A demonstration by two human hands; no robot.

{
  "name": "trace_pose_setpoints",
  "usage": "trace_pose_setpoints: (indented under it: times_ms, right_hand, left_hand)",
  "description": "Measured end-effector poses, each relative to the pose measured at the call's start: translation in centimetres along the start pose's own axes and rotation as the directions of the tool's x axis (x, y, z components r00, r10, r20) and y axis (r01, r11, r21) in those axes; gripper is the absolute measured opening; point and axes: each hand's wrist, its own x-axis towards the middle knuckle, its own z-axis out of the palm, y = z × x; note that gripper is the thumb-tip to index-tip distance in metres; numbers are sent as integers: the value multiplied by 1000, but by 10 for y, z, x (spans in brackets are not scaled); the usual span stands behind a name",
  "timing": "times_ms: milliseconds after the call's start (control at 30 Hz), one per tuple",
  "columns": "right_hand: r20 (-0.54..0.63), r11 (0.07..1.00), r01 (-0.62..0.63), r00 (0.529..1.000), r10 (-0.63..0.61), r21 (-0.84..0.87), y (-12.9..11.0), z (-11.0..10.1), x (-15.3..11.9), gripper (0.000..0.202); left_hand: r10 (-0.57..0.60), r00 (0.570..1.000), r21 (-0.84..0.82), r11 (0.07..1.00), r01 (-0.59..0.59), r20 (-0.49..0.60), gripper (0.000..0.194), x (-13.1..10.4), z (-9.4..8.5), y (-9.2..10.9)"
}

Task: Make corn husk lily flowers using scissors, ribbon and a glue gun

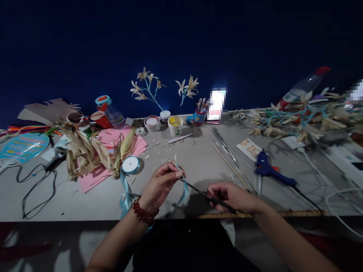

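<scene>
With the ribbon roll [130, 165] as landmark, the left hand [162, 181] is just to its right, above the table [97, 202], its thumb and fingers pinching a small piece with a pale tip [175, 157] and a blue ribbon strip [184, 190]. The strip's lower part hangs below the fingers, on the side away from the roll. Farther right of the roll, the right hand [227, 194] has its grip closed around the dark handle end of what look like scissors [216, 200]; their narrow end points back towards the roll and reaches the left fingertips. Whether the blades are parted is too small to tell. The step in hand seems to be close work on the ribbon strip with the scissors, perhaps trimming it. The next move would call for a steady left pinch, the strip kept clear and taut, and the blades lined up away from the fingertips. The roll's own blue tail [124, 190] trails towards the near edge, so slack there could catch on the left wrist. Left of the roll lie dried husks [80, 152] on pink paper [141, 143]; well to its right are thin wires [222, 144] and a blue glue gun [269, 170].
</scene>
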Motion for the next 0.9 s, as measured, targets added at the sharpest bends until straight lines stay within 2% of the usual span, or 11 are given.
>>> trace_pose_setpoints:
  times_ms: [600,733,900]
  right_hand:
    - [-17,996,33,999,-34,-82,-3,0,-2,52]
    - [-18,985,85,996,-89,-153,-4,-1,-3,55]
    - [-30,975,90,995,-98,-204,-8,-2,-4,57]
  left_hand:
    - [-1,1000,-55,999,1,6,10,-1,2,-2]
    - [-11,1000,-36,999,11,2,10,-2,2,-1]
    - [6,1000,6,1000,-6,1,10,-3,3,0]
